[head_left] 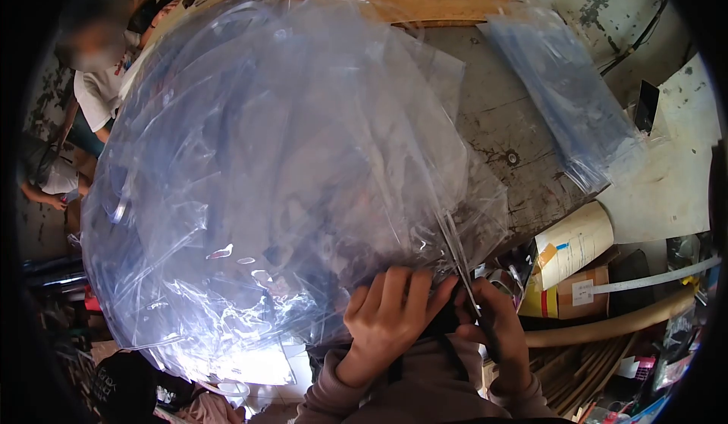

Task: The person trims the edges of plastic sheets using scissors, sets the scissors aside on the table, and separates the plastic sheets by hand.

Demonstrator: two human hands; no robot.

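Note:
A big heap of clear plastic sheeting (303,136) covers most of the table in front of me. My left hand (394,314) is closed on its near edge, fingers curled over and thumb toward the right. Just beside it, my right hand (497,321) grips a pair of scissors (459,261) by dark handles. The metal blades point away from me and lie against the plastic at its near right side. How far apart the blades are, I cannot tell.
A flat stack of folded plastic (561,98) lies at the table's far right. The worn tabletop (493,113) shows between the piles. Right of me are a cardboard box (584,291), a paper roll (574,243) and a curved tan tube (607,329). Other people (98,94) are at the left.

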